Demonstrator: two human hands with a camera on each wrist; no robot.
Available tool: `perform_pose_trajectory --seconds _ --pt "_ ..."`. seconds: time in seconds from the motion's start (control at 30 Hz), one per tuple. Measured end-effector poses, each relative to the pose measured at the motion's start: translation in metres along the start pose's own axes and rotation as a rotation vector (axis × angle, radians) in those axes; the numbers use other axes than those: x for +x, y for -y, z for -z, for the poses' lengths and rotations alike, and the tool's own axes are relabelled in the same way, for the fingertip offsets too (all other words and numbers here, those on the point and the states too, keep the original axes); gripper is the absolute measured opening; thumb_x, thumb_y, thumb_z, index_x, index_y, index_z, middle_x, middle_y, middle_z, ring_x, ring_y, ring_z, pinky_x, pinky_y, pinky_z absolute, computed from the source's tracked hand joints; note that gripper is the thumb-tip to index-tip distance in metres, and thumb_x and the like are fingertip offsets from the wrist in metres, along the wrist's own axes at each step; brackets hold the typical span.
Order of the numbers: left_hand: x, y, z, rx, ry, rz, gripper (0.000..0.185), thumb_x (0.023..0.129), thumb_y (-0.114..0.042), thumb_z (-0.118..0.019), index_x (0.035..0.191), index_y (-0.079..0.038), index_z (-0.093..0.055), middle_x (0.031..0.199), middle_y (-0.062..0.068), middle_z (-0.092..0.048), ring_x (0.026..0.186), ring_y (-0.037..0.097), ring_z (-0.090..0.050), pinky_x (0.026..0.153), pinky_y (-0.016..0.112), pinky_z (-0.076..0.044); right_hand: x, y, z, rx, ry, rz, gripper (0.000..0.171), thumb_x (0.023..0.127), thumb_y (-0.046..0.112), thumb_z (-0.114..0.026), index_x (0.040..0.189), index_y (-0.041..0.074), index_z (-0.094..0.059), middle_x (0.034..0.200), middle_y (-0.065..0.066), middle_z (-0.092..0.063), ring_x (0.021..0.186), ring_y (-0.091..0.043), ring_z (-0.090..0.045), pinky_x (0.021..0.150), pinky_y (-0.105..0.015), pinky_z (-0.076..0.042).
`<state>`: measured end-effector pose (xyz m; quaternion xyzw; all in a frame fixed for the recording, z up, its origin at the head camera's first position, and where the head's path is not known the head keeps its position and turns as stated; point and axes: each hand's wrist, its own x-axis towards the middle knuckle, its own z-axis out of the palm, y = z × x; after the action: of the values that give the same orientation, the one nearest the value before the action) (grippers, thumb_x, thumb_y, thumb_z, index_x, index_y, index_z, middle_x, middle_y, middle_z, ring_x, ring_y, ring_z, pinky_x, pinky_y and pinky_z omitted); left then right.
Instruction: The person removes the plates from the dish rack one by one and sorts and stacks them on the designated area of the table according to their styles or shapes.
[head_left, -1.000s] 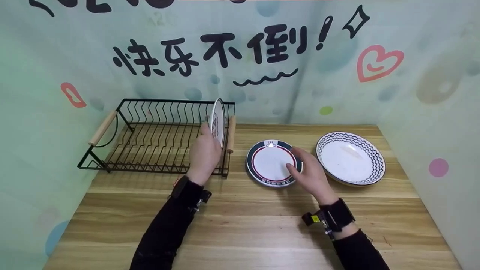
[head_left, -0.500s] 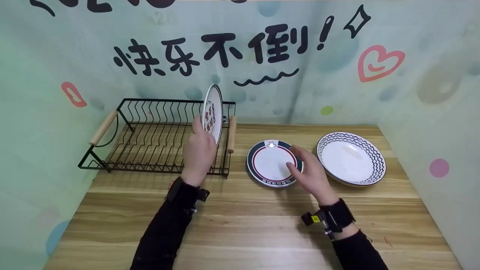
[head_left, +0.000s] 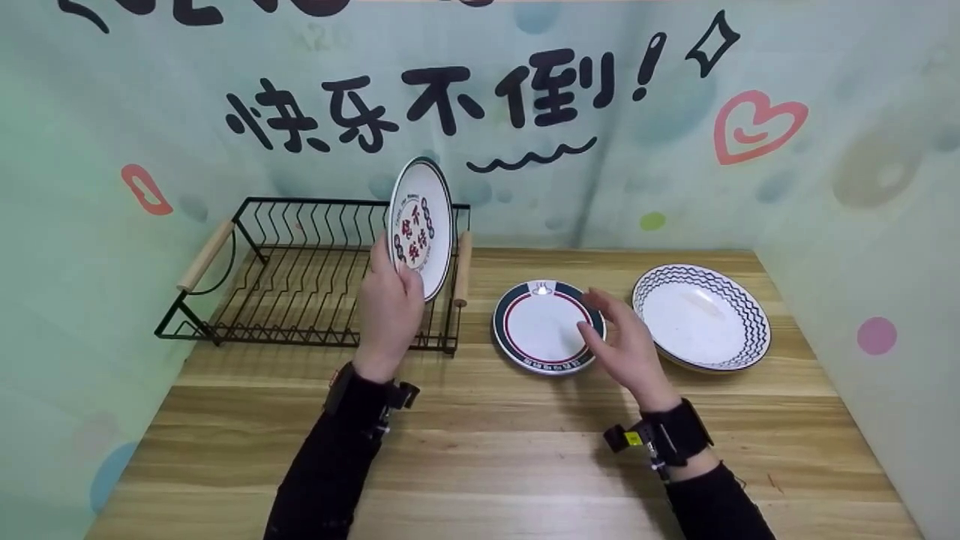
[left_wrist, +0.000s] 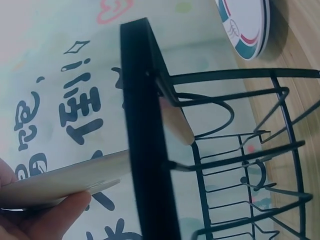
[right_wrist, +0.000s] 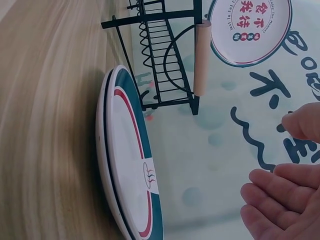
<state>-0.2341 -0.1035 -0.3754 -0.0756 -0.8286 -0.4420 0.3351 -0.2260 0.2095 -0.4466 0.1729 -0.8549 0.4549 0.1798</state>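
Note:
My left hand (head_left: 390,315) grips the lower edge of a white plate (head_left: 429,247) with red characters and a dark rim. Thumb on one face, fingers behind, it holds the plate on edge, raised above the right end of a black wire dish rack (head_left: 322,292). In the left wrist view the same plate (left_wrist: 75,180) appears edge-on. My right hand (head_left: 626,345), fingers apart and holding nothing, hovers by the right side of small green-rimmed plates (head_left: 544,330) on the table. Two rims seem stacked there in the right wrist view.
A wide white bowl (head_left: 701,319) with a black wavy-line border stands right of the small plates. The rack has wooden handles (head_left: 463,270) at its ends. Behind the wooden table (head_left: 480,450) hangs a printed backdrop (head_left: 525,202), which also closes both sides.
My left hand has raised the plate from the rack's right end, shifted slightly left and turned its printed face more toward the head view. My right hand has hardly moved.

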Motion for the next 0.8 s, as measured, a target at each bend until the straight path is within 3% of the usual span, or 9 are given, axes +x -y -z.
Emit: perform_pose_trajectory --seconds 0.17,0.33,0.8 --pt "-0.003 -0.003 0.002 -0.046 -0.020 -0.007 0.047 0.095 0.002 -0.046 0.138 0.017 -0.036 0.105 0.032 -0.065 0.070 0.034 -0.069 0.052 0.036 -0.059 0.000 0.001 0.000 0.023 -0.019 0.025 0.052 0.090 0.004 -0.070 0.136 -0.011 -0.050 0.129 -0.024 -0.061 0.122 -0.036 -0.055 0.106 -0.045 -0.042" --pt "-0.007 -0.006 0.005 -0.118 -0.031 0.007 0.048 0.094 0.002 -0.048 0.138 0.015 -0.037 0.111 0.031 -0.064 0.088 0.037 -0.070 0.065 0.036 -0.061 0.000 0.001 -0.001 0.024 -0.032 0.029 0.051 0.090 0.004 -0.070 0.135 -0.010 -0.051 0.128 -0.023 -0.061 0.121 -0.036 -0.056 0.106 -0.044 -0.042" --pt "-0.017 -0.010 0.004 -0.307 0.009 0.009 0.047 0.089 0.005 -0.051 0.135 0.012 -0.044 0.118 0.024 -0.063 0.100 0.030 -0.067 0.081 0.033 -0.059 0.001 0.005 -0.002 0.091 -0.112 0.042 0.046 0.091 0.000 -0.068 0.133 -0.009 -0.052 0.126 -0.022 -0.062 0.120 -0.033 -0.057 0.105 -0.037 -0.044"
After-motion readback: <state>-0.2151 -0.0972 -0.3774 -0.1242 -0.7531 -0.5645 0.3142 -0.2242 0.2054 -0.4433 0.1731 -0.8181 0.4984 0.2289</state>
